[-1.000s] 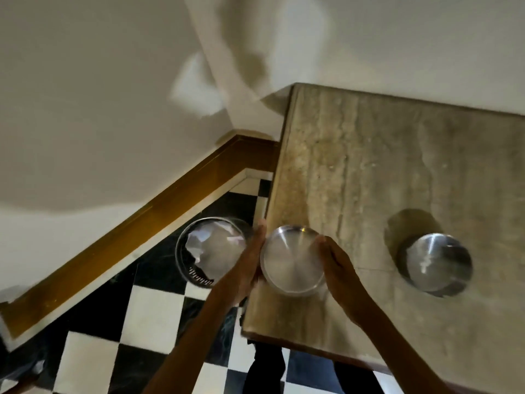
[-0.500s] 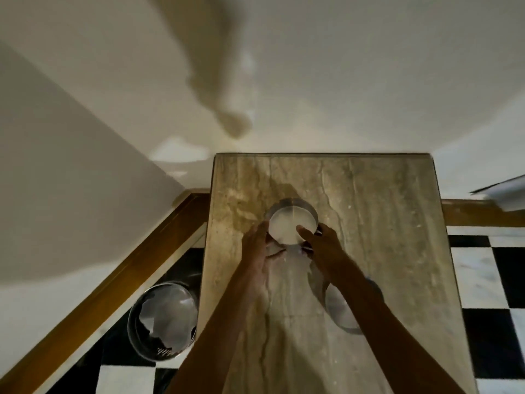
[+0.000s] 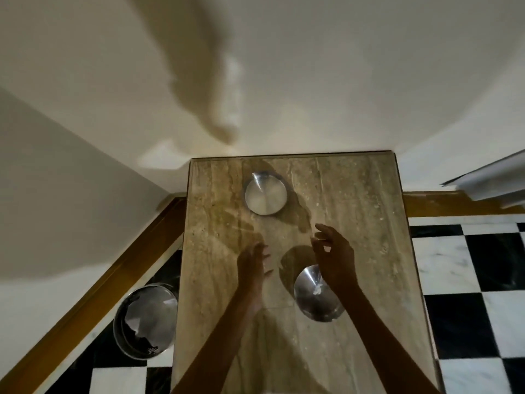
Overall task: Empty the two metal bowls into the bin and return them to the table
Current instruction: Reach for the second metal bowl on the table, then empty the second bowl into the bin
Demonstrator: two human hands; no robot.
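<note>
Two metal bowls stand on the stone-topped table [image 3: 369,251]. The far bowl [image 3: 266,194] sits upright near the table's back edge and looks empty. The near bowl [image 3: 314,297] sits to the right of centre with a small pale scrap inside; my right forearm crosses its right rim. My left hand [image 3: 254,261] hovers open over the table, below the far bowl. Just above the near bowl is my right hand [image 3: 333,251], fingers spread and holding nothing. The round metal bin [image 3: 145,318], lined and holding crumpled waste, stands on the floor left of the table.
White walls meet in a corner behind the table, with a wooden skirting board [image 3: 93,294] along the floor. The floor is black-and-white chequered tile [image 3: 468,280]. A pale object [image 3: 491,177] juts in at the right edge.
Both hands carried the bowl from the table's near-left edge by the bin to the back of the table, set it down and let go. The hands have drawn back, open.
</note>
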